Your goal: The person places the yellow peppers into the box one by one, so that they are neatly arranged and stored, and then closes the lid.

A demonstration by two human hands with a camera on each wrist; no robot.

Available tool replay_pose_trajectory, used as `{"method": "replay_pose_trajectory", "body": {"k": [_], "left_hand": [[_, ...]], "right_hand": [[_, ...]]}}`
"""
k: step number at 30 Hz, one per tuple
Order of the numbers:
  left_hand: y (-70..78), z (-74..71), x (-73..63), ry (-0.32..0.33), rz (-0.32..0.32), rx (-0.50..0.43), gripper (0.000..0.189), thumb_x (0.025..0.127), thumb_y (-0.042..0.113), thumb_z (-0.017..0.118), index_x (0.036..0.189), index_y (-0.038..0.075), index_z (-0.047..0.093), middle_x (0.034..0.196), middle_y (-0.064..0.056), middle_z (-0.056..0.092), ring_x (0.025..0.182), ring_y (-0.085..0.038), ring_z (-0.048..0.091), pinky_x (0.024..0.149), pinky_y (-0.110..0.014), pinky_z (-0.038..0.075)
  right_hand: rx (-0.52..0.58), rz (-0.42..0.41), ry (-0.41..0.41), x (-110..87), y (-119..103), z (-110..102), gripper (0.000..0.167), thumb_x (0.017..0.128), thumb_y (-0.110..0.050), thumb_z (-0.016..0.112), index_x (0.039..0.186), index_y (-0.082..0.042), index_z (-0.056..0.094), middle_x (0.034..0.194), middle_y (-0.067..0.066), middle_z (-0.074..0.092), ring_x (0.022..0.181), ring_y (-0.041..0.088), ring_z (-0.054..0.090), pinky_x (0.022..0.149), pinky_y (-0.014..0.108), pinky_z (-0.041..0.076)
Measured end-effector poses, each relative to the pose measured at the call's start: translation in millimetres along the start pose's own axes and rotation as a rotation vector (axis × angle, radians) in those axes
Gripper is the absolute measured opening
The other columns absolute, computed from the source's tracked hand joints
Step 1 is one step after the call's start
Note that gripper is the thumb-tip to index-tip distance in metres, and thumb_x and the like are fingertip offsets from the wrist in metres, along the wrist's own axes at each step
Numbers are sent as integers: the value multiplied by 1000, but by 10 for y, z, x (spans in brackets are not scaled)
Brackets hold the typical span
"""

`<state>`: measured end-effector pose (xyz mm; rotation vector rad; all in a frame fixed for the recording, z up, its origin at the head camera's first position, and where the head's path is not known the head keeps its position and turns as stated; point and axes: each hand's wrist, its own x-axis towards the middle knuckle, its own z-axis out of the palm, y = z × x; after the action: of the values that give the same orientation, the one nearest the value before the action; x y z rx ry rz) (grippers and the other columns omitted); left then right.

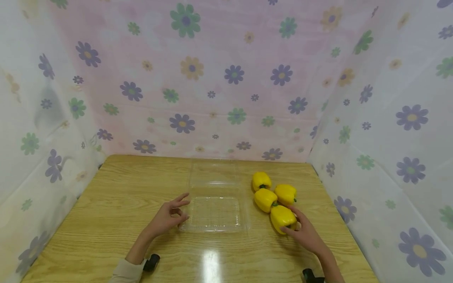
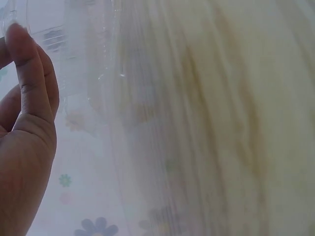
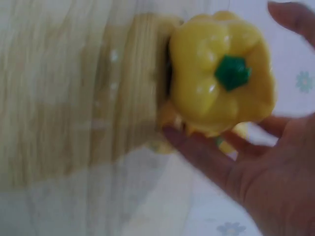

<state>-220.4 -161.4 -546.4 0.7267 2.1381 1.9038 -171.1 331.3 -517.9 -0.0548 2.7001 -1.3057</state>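
Observation:
A yellow bell pepper (image 1: 282, 218) with a green stem lies at the front of a group on the right. My right hand (image 1: 303, 232) is spread around its near right side. In the right wrist view, the fingers (image 3: 211, 160) lie along one side of the pepper (image 3: 216, 69) while the thumb stands apart from it. Left of centre, a clear plastic clamshell box (image 1: 216, 230) lies with its lid folded back. At the box's left edge is my left hand (image 1: 168, 216), thumb and index finger parted, fingertips right at the rim. In the left wrist view, the fingers (image 2: 32, 83) overlap the clear plastic.
Three more yellow bell peppers (image 1: 262, 181) sit close together behind the front one. Everything lies on a wood-grain table (image 1: 124, 188), with flower-patterned curtains (image 1: 212, 78) at the back and both sides. Light glares off the table near the front.

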Motion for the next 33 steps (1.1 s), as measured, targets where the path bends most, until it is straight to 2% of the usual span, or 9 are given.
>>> {"method": "replay_pose_trajectory", "body": {"k": [3, 6, 9, 20, 26, 29, 33], "left_hand": [[9, -7, -2, 9, 0, -6, 58, 94, -2, 69, 143, -18, 44, 164, -30, 20, 72, -9, 61, 55, -27, 56], [19, -2, 9, 15, -1, -4, 58, 93, -1, 70, 143, -19, 44, 164, -31, 20, 73, -9, 62, 55, -29, 57], [15, 8, 24, 14, -8, -4, 60, 94, 0, 70, 143, -19, 43, 164, -29, 20, 73, -9, 62, 56, -30, 57], [34, 21, -4, 24, -30, 6, 61, 94, 2, 70, 144, -19, 43, 165, -27, 20, 76, -12, 63, 57, -27, 57], [43, 38, -2, 19, -25, -8, 60, 94, 2, 70, 143, -19, 43, 165, -28, 20, 77, -13, 64, 58, -27, 57], [43, 41, -5, 17, -24, -7, 60, 94, 1, 70, 143, -19, 43, 165, -28, 19, 78, -17, 65, 57, -27, 57], [50, 42, -8, 12, -17, -7, 60, 94, 1, 70, 143, -20, 42, 165, -29, 18, 78, -23, 66, 57, -29, 57]], "right_hand": [[-60, 65, 50, 21, -32, 45, 96, 91, -43, 76, 158, 1, 23, 155, 34, 31, 134, 54, 41, 98, 62, 49], [-21, 132, 86, 41, -15, 75, 97, 92, -45, 75, 155, 3, 21, 150, 35, 32, 132, 54, 41, 98, 61, 49], [22, 156, 104, 42, 17, 83, 93, 93, -42, 75, 153, 3, 20, 149, 35, 31, 133, 54, 38, 100, 62, 47], [58, 107, 147, -3, 13, 82, 81, 94, -33, 75, 156, -5, 30, 156, 30, 32, 138, 51, 37, 107, 64, 41], [14, 127, 148, 15, 2, 78, 89, 92, -40, 76, 160, -6, 29, 161, 31, 22, 139, 54, 34, 107, 70, 37], [-1, 143, 150, 24, 6, 89, 95, 90, -45, 78, 161, -6, 27, 160, 32, 23, 136, 54, 37, 104, 69, 40], [-14, 142, 171, 35, 53, 103, 96, 88, -45, 79, 159, -6, 28, 155, 32, 33, 131, 51, 45, 100, 63, 47]]}}
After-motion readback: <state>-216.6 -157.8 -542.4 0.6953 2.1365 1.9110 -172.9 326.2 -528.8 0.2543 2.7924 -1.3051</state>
